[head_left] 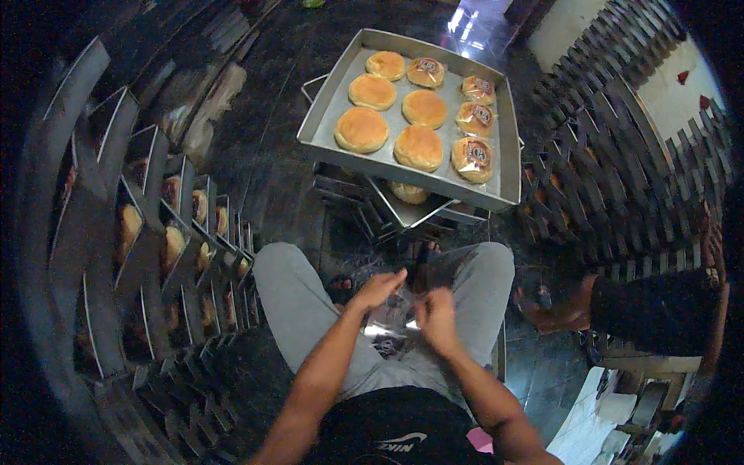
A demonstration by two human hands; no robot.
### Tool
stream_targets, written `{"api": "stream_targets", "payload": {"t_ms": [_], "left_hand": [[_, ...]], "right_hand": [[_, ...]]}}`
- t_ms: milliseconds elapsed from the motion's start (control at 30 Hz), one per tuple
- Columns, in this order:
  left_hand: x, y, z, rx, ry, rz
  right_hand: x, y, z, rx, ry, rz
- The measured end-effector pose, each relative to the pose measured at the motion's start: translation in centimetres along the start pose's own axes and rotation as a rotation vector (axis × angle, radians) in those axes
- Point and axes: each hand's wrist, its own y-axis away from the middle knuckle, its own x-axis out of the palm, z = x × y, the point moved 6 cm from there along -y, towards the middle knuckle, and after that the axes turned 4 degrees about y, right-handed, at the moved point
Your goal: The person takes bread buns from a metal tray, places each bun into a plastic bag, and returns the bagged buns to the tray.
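A metal tray [322,124] rests on stacked trays ahead of my knees. In it are several round golden buns [361,129], with wrapped buns [473,160] bearing printed labels along the right side. My left hand [378,291] is closed on a clear plastic bag [385,329] between my thighs. My right hand [435,318], slightly blurred, has curled fingers at the bag's right side, pinching it. Below both hands, more clear plastic with dark print lies against my lap.
Stacked metal trays with buns [174,248] line the left; more stacks [589,155] stand at right. A co-worker's bare leg and dark shorts [651,306] are close on my right. Pale objects [616,407] sit at lower right. A dark tiled floor [263,182] lies behind the tray.
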Motion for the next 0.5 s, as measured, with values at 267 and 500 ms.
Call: {"api": "stream_targets", "payload": {"t_ms": [267,500], "left_hand": [[-1.0,8.6,-9.1,0.409,0.59,-0.555],[-9.7,9.2,-7.2,0.305,1.142,-0.412]], "right_hand": [[-3.4,-4.2,-1.6,0.624,-0.974,0.002],[-13.9,-19.7,8.5,-0.098,-0.595,0.057]]}}
